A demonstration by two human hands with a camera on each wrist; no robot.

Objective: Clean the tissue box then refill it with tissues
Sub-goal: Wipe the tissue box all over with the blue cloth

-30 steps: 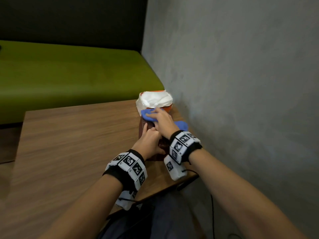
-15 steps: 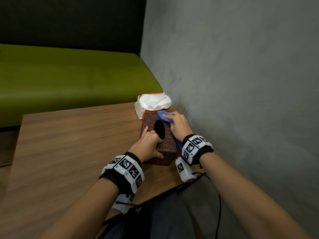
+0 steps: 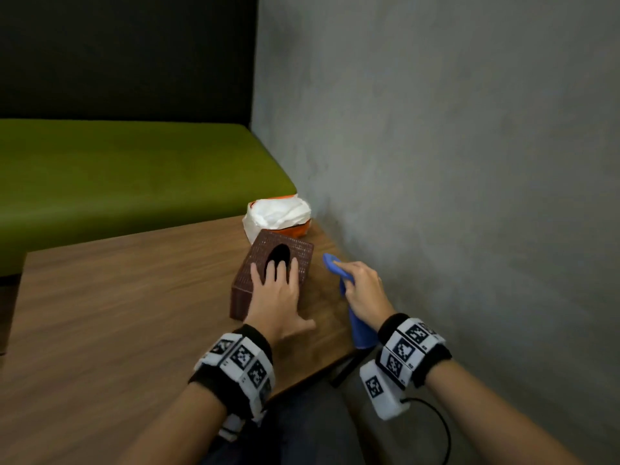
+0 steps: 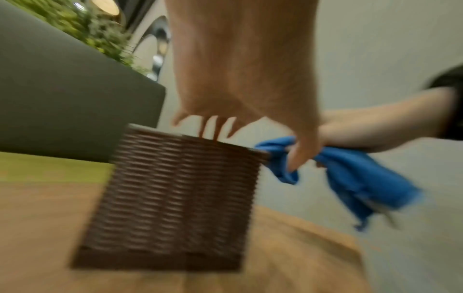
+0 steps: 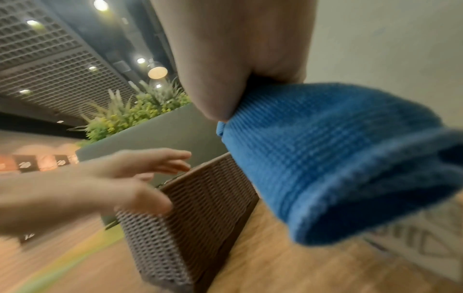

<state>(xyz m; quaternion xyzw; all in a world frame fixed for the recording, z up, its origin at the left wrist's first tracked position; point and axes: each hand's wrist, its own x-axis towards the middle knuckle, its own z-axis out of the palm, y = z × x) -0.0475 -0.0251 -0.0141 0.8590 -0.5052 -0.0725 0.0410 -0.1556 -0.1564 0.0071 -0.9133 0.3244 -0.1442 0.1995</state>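
Observation:
A brown woven tissue box (image 3: 298,255) with a dark oval slot stands on the wooden table (image 3: 100,297) near the wall. My left hand (image 3: 275,297) lies flat on its top, fingers straight and spread around the slot. In the left wrist view the box (image 4: 175,198) appears below those fingers. My right hand (image 3: 364,290) is to the right of the box, off it, and grips a blue cloth (image 3: 335,266); the cloth (image 5: 338,158) fills the right wrist view. A pack of white tissues (image 3: 278,214) in orange wrapping sits just behind the box.
A grey wall (image 3: 436,162) runs close along the table's right edge. A green bench seat (image 3: 117,176) lies beyond the table's far edge. The table's near right corner (image 3: 349,355) is just under my right wrist. Bare wood spreads to the left of the box.
My right hand has pulled the blue cloth off the box top toward the wall. My left hand has gone from holding the box's near end to lying flat on top.

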